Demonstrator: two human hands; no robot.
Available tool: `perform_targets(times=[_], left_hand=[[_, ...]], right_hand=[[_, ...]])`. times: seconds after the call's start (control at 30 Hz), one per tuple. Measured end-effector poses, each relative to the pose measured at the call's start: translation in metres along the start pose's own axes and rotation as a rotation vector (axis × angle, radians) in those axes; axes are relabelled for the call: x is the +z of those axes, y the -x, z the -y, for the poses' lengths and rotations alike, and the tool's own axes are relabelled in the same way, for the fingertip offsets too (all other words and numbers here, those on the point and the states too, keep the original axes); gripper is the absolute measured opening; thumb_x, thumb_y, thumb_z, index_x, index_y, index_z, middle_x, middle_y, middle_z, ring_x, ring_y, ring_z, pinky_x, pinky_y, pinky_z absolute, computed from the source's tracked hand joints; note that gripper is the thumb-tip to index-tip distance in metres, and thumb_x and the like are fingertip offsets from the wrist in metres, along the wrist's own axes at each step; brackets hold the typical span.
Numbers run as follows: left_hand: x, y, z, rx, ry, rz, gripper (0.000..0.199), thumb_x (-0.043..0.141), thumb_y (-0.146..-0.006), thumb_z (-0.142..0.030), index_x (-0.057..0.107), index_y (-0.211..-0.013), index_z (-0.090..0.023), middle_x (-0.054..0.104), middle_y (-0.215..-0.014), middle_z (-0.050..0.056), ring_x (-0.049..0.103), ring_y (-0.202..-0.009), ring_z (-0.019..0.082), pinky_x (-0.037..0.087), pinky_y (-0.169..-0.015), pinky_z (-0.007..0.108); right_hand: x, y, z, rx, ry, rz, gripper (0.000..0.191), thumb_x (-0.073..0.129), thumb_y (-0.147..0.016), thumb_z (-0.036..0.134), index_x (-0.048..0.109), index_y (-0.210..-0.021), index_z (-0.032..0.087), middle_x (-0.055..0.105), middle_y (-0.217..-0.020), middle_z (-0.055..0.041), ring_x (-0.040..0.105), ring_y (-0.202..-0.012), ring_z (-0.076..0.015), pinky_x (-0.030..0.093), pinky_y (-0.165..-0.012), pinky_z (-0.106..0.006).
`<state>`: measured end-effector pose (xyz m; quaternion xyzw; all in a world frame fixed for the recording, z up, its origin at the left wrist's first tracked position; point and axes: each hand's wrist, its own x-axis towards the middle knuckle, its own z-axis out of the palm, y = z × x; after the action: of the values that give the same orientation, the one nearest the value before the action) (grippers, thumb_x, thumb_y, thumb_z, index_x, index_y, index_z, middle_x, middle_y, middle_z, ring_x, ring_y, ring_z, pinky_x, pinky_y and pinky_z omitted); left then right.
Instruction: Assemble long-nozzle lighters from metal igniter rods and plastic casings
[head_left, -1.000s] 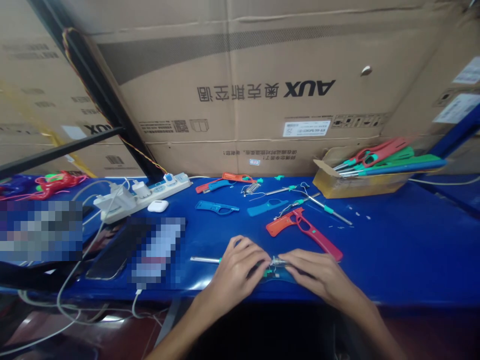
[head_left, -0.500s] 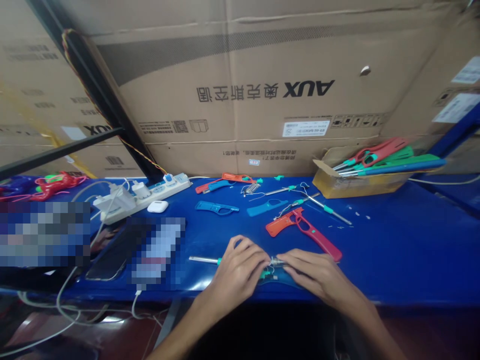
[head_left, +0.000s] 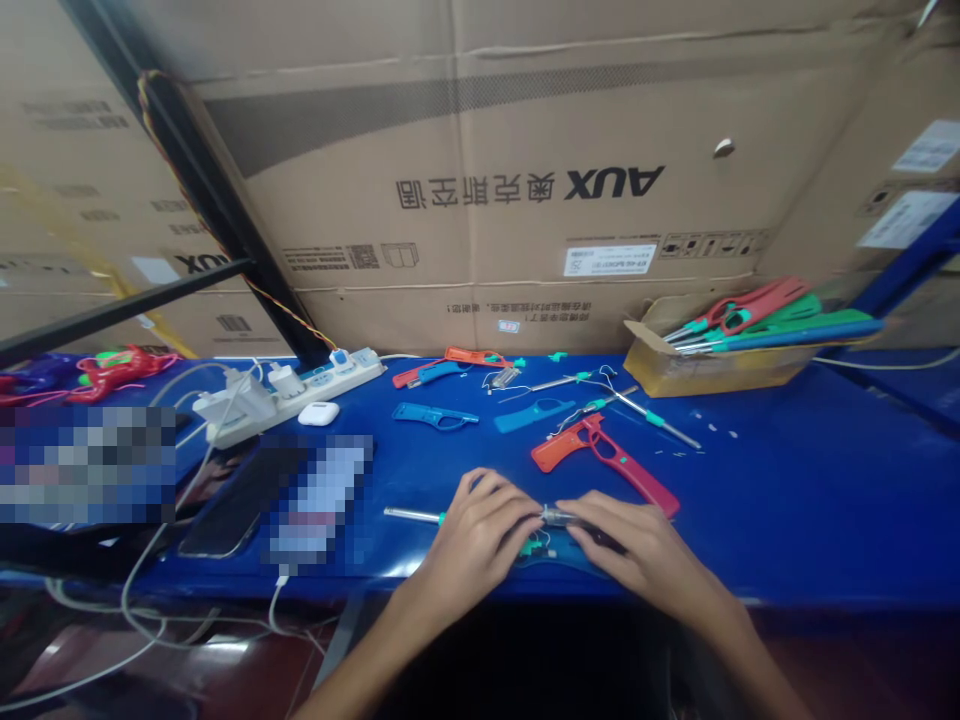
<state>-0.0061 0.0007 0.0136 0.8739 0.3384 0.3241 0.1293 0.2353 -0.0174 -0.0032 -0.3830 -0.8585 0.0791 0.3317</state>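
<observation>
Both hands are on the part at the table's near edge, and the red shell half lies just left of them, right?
Not quite. In the head view the red shell half lies beyond the right hand, not left of the hands; both hands, left hand included, are on the part.

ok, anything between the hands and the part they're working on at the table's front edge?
Nothing visible. The left hand and right hand are both already on the small metal-and-teal assembly, fingertips meeting over it. The red handle shell lies just behind, apart from the hands.

upside-down "aux" on the cardboard box (head_left: 525, 180).
</observation>
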Motion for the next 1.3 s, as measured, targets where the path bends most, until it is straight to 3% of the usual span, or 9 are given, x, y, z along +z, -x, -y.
perform_targets(times=[0.17, 0.33, 0.53, 0.8, 1.3], left_hand=[[0.003, 0.000, 0.002, 0.005, -0.012, 0.006, 0.015, 0.054, -0.103, -0.023, 0.069, -0.104, -0.021, 0.075, -0.100, 0.002, 0.061, -0.094, 0.019, 0.041, -0.096, 0.040], [-0.004, 0.003, -0.001, -0.021, -0.058, 0.014, 0.024, 0.058, -0.101, -0.032, 0.064, -0.122, -0.022, 0.071, -0.117, 0.005, 0.062, -0.107, 0.021, 0.042, -0.104, 0.044], [-0.022, 0.021, 0.002, -0.031, -0.087, 0.199, 0.047, 0.069, -0.092, -0.043, 0.056, -0.133, -0.024, 0.064, -0.130, 0.006, 0.057, -0.120, 0.023, 0.044, -0.105, 0.043], [-0.018, 0.024, 0.007, -0.063, -0.084, 0.182, 0.031, 0.069, -0.094, -0.039, 0.062, -0.119, -0.024, 0.067, -0.119, 0.004, 0.060, -0.109, 0.021, 0.048, -0.095, 0.037], [-0.019, 0.024, 0.002, -0.151, -0.139, 0.234, 0.030, 0.058, -0.101, -0.037, 0.059, -0.130, -0.028, 0.059, -0.129, 0.006, 0.055, -0.115, 0.026, 0.047, -0.096, 0.044]], right_hand=[[-0.001, -0.001, 0.001, 0.002, -0.010, 0.011, 0.027, 0.053, -0.102, 0.028, 0.068, -0.123, 0.020, 0.076, -0.110, -0.0069, 0.074, -0.099, -0.0201, 0.061, -0.088, -0.033], [-0.002, -0.002, 0.001, 0.008, 0.004, -0.004, 0.028, 0.051, -0.103, 0.031, 0.068, -0.123, 0.020, 0.076, -0.110, -0.0072, 0.074, -0.096, -0.0200, 0.061, -0.086, -0.033], [-0.006, 0.003, 0.004, 0.051, 0.022, 0.063, 0.024, 0.051, -0.103, 0.030, 0.066, -0.119, 0.022, 0.074, -0.110, -0.0059, 0.073, -0.099, -0.0196, 0.060, -0.090, -0.035], [-0.008, 0.002, 0.004, 0.058, 0.010, 0.083, 0.025, 0.049, -0.103, 0.030, 0.068, -0.119, 0.024, 0.071, -0.114, -0.0052, 0.072, -0.099, -0.0184, 0.060, -0.087, -0.031], [-0.008, 0.002, -0.001, 0.135, -0.011, 0.188, 0.028, 0.048, -0.104, 0.031, 0.067, -0.123, 0.027, 0.066, -0.121, -0.0056, 0.070, -0.101, -0.0180, 0.059, -0.084, -0.031]])
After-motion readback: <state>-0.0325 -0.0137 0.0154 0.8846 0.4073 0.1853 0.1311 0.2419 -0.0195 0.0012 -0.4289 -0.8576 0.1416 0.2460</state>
